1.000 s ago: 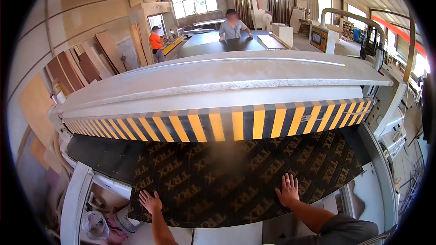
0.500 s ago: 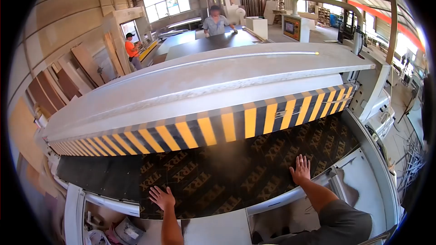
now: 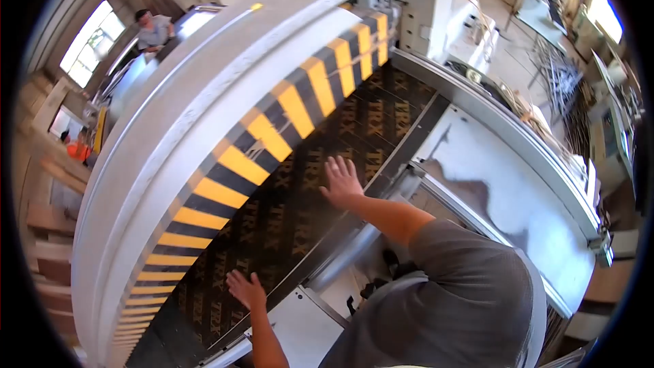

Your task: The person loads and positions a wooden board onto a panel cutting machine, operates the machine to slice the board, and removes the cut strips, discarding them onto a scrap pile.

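A dark panel (image 3: 300,226) printed with repeated "TRX" lettering lies flat on the machine bed and runs in under the yellow-and-black striped beam (image 3: 262,138). My left hand (image 3: 247,291) is over the panel's near part at the lower left, its fingers spread and nothing in it. Farther along to the right, my right hand (image 3: 342,182) is stretched out flat over the panel, fingers apart and also holding nothing. Whether either palm presses on the surface, I cannot tell. The panel's far side is hidden beneath the beam.
Above the beam is the machine's broad pale cover (image 3: 163,105). A metal side table (image 3: 477,163) and rail stand at right, with metal strips (image 3: 562,78) piled on the floor beyond. Two people are past the machine, one in grey (image 3: 153,31), one in orange (image 3: 78,150).
My view has swung right and down. The panel appears farther in under the beam, and a dark strip of bed now shows along its near edge. Both hands remain spread.
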Action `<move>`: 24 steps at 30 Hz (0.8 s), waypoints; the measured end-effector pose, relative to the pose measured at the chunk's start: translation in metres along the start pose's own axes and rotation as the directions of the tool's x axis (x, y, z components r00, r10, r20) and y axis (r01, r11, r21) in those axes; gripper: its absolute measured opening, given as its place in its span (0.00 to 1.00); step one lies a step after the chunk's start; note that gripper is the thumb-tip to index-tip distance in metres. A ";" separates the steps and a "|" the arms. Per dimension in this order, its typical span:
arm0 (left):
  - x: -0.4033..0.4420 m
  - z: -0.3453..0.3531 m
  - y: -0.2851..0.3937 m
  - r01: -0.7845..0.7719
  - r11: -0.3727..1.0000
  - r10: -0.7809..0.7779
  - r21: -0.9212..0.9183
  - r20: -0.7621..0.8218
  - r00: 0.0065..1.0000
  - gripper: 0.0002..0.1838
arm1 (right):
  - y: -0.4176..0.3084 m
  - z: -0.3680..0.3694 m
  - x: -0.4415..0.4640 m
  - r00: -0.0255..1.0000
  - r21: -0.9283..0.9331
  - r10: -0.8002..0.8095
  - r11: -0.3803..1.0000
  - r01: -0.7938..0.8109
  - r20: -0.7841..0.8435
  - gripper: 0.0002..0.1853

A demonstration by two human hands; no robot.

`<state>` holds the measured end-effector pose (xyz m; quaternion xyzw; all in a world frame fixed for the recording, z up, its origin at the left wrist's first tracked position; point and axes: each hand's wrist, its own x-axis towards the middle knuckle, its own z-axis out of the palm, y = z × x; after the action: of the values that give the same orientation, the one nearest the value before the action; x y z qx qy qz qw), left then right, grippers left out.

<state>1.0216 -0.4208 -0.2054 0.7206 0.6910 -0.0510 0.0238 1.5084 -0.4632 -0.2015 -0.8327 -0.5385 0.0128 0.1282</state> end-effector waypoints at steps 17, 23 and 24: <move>0.035 -0.018 0.172 -0.590 0.805 0.591 0.066 -0.004 0.807 0.52 | 0.262 -0.048 -0.072 0.716 -0.107 0.694 0.708 -0.698 -0.078 0.43; 0.116 -0.021 0.173 -0.615 0.787 0.617 0.056 -0.080 0.783 0.51 | 0.250 -0.048 -0.060 0.722 -0.178 0.689 0.705 -0.687 -0.060 0.42; 0.127 -0.021 0.172 -0.624 0.778 0.628 0.072 -0.132 0.767 0.51 | 0.251 -0.048 -0.060 0.725 -0.181 0.687 0.706 -0.684 -0.059 0.42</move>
<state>1.1993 -0.3000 -0.2045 0.9116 0.4105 0.0054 -0.0206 1.7152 -0.6242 -0.2195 -0.9811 -0.1905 0.0133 0.0308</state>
